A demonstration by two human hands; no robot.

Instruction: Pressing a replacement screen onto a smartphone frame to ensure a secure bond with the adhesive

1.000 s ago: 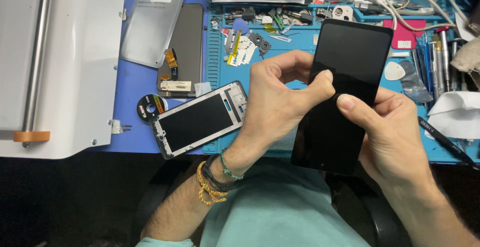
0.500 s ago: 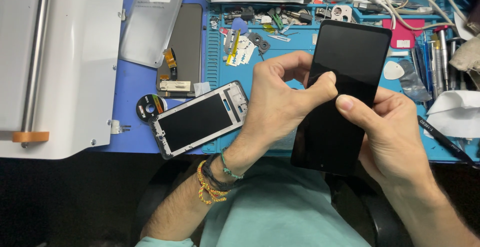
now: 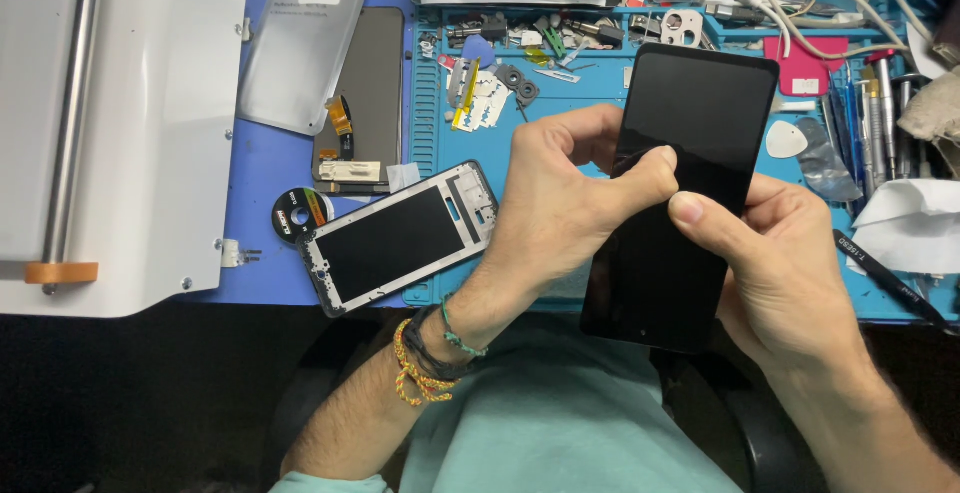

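1. Both hands hold a black phone screen upright above the tabletop, over the blue work mat.
2. The left hand grips its left edge, thumb pressed on the glass; the right hand cradles the right edge, thumb on the face.
3. It looks like the panel is being checked or smoothed; any further handling calls for light, even pressure.
4. The glass is flat, glossy and thin. A white-rimmed phone frame lies just left, beside a tape roll.

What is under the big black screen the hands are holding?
Under the black screen, part of the blue work mat and the teal shirt show around its edges. The left hand and right hand grip it. Whatever lies directly beneath is covered.
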